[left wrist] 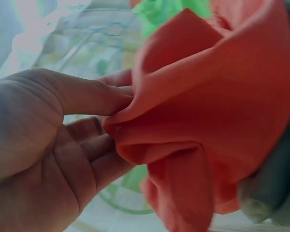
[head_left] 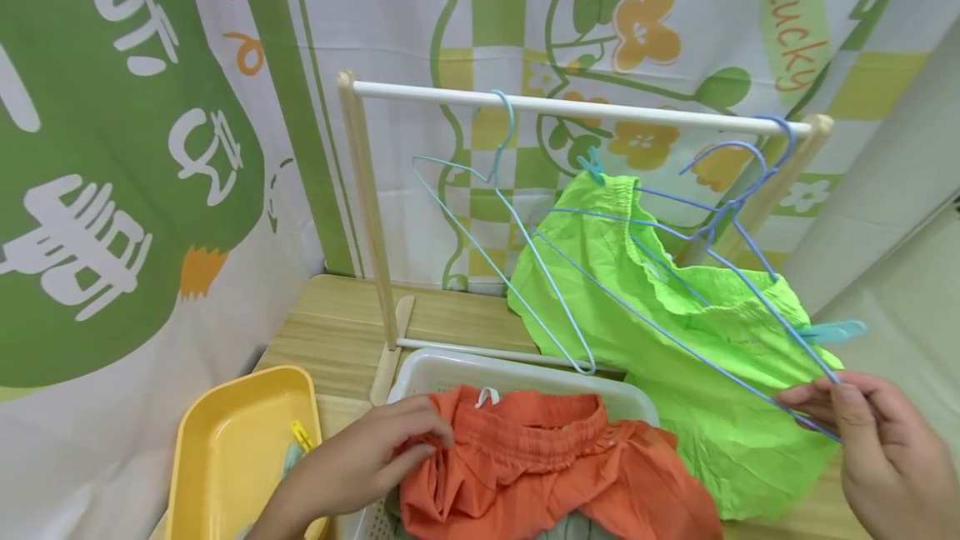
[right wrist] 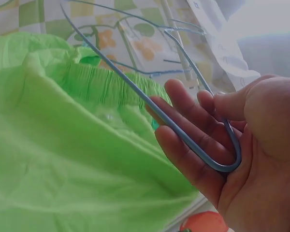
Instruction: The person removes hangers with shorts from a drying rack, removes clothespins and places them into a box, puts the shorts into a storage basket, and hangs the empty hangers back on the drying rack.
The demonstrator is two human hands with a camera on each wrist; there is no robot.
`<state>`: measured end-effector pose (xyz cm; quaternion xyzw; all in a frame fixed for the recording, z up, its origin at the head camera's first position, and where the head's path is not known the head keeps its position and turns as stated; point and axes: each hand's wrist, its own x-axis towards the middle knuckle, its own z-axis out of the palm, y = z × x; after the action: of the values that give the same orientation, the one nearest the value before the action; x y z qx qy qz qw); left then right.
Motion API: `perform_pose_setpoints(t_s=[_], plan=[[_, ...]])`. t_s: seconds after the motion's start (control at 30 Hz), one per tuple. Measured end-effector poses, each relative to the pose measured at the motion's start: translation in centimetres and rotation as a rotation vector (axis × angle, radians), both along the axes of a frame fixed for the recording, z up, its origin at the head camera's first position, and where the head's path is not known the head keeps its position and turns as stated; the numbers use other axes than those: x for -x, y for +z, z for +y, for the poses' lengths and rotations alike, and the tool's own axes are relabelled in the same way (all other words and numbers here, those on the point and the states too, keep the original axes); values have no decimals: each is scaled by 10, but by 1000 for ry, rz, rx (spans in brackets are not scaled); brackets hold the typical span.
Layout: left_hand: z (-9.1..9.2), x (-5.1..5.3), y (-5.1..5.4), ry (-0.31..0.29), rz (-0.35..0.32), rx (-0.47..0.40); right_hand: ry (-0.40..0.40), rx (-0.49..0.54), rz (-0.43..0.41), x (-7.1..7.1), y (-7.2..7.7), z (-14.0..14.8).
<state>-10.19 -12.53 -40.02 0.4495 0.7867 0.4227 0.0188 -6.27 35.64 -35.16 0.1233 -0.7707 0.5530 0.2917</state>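
Orange shorts (head_left: 525, 461) with an elastic waistband lie over a light-grey perforated basket (head_left: 450, 361). My left hand (head_left: 378, 448) pinches a fold at their left side between thumb and fingers, as the left wrist view shows up close. My right hand (head_left: 888, 436) holds one lower corner of a blue-purple wire hanger (right wrist: 145, 99), thumb on one wire and fingers under the other. This hanger carries no garment and is tilted in front of bright green shorts (head_left: 720, 398). Those hang from another purple hanger, with teal clothespins (head_left: 832, 332) at the waistband.
A rack with a white rod (head_left: 600, 111) and wooden posts (head_left: 371, 215) stands on the wooden table (head_left: 330, 315). A bare light-blue hanger (head_left: 510, 125) hangs on it. At the left, a yellow tray (head_left: 243, 432) holds a yellow clothespin (head_left: 302, 435). Patterned cloth (head_left: 390, 15) surrounds everything.
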Motion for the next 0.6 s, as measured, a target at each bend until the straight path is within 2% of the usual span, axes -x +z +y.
perform_pose_setpoints(t_s=[0.13,0.2,0.3,0.37,0.5,0.6], plan=[[5,10,-6,-74,-39,106,69,50,-2,4,5,-5],[6,13,-8,-111,-63,194,56,53,-12,5,10,-10],[8,14,-11,-144,-110,322,31,-5,-4,11,17,-17],[8,14,-14,-154,-125,378,30,-52,16,16,21,-21],[10,12,-18,-157,-131,426,11,-151,39,26,28,-29],[11,13,-18,-169,-134,438,-28,-214,16,31,35,-36]])
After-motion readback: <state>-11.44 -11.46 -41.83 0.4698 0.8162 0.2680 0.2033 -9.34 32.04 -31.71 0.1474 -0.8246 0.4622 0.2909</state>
